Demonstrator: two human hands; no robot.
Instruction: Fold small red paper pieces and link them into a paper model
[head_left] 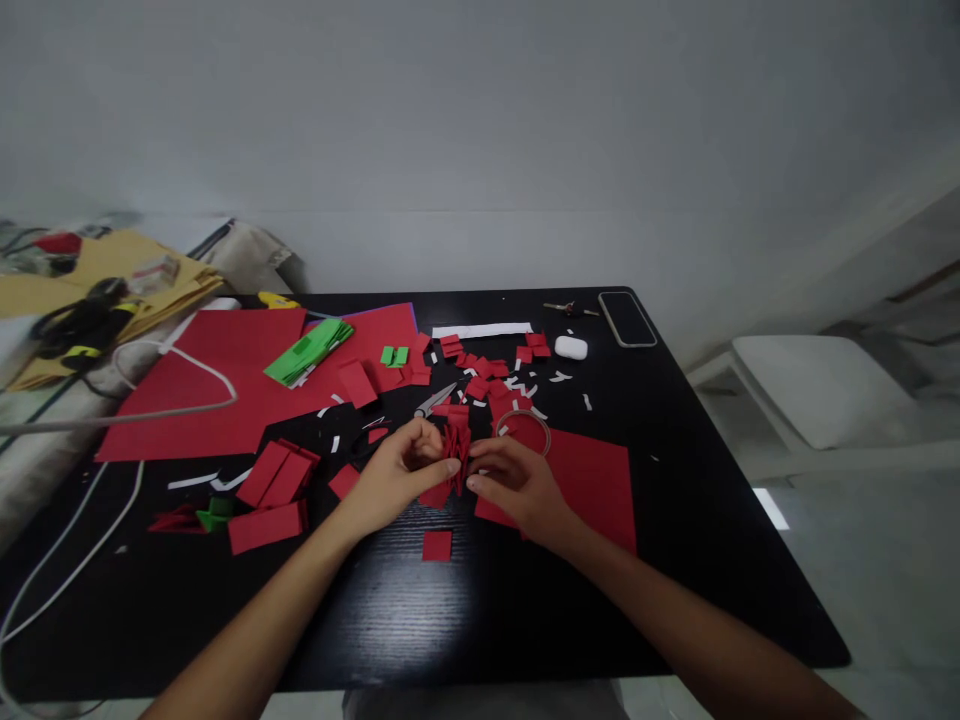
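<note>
Bare forearms [304, 585] foremost. Left hand [401, 470] pinches red folded-paper bundle [459, 445] at 3 o'clock, long axis 12-to-6; right hand [525, 487]: grip indeterminable.

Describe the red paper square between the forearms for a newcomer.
On the black table, find the left hand and right hand at the folded red paper bundle. Toward the person from them lies the small red paper square. Unlike the other red paper pieces, it sits alone between the forearms on bare tabletop.

Hands [401, 468] [525, 488] at folded red paper [456, 450]
</note>
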